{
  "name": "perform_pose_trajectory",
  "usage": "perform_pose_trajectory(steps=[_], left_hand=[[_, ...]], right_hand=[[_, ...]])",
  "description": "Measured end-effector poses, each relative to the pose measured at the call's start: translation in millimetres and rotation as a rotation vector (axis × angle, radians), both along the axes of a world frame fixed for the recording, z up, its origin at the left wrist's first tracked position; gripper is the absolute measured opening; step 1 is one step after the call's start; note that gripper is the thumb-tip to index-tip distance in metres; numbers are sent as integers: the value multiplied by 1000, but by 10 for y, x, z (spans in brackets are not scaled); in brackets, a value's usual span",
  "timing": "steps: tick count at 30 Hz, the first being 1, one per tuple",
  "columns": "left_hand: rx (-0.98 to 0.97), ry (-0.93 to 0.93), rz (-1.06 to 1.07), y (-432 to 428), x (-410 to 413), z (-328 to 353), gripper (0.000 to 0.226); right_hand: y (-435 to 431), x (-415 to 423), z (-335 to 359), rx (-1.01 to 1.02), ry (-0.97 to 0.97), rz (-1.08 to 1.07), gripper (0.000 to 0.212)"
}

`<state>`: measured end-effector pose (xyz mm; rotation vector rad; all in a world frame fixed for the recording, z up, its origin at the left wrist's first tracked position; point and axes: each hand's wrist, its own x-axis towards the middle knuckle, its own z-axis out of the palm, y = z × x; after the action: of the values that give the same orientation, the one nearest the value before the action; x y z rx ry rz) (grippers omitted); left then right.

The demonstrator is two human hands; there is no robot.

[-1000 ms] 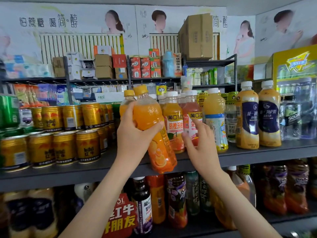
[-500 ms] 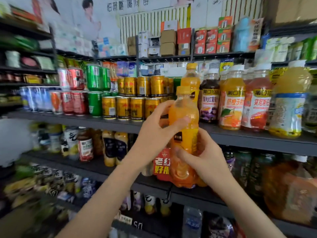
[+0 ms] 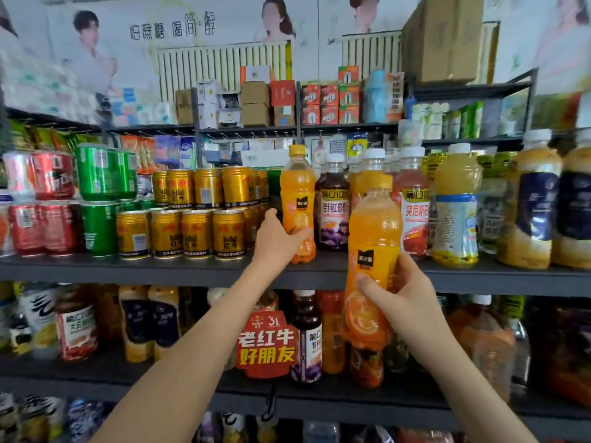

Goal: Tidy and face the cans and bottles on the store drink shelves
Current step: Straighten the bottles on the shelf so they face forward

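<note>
My right hand [image 3: 404, 302] grips an orange juice bottle [image 3: 372, 251] with a yellow cap, held upright in front of the grey shelf edge [image 3: 192, 270], off the shelf. My left hand [image 3: 278, 239] grips the lower part of a second orange juice bottle [image 3: 297, 193], which stands on the shelf just right of the gold cans [image 3: 195, 233]. A dark grape juice bottle [image 3: 332, 206] stands right beside it. More juice bottles [image 3: 455, 206] line the shelf to the right.
Red cans [image 3: 41, 225] and green cans [image 3: 102, 199] are stacked at the shelf's left. The lower shelf [image 3: 96, 369] holds several bottles and a red promo sign [image 3: 267, 346]. Boxes [image 3: 256, 103] sit on the upper shelf.
My left hand let go of the bottle both hands held and moved up to the second orange bottle on the shelf. My right hand keeps the first bottle, now held alone.
</note>
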<state>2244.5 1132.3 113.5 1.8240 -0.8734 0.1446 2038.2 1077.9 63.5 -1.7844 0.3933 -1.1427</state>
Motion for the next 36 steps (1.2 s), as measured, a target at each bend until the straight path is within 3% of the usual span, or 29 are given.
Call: perform_pose_trajectory(steps=[9, 16, 23, 29, 33, 36], left_hand=[[-128, -21, 38, -141, -41, 0, 56], [-315, 100, -38, 817, -416, -90, 39], [-291, 292, 45, 2049, -468, -480, 24], [-263, 433, 139, 3081, -171, -927, 31], [-242, 470, 225, 3883, 194, -1238, 59], [-202, 459, 289, 4427, 564, -1390, 48]], right_hand=[[97, -17, -34, 18, -29, 17, 31], [481, 99, -7, 4, -87, 202, 28], [1160, 521, -124, 13, -51, 465, 30], [1954, 1033, -406, -15, 30, 567, 35], [2497, 1607, -782, -6, 57, 517, 51], [2885, 2117, -1042, 27, 46, 442, 60]])
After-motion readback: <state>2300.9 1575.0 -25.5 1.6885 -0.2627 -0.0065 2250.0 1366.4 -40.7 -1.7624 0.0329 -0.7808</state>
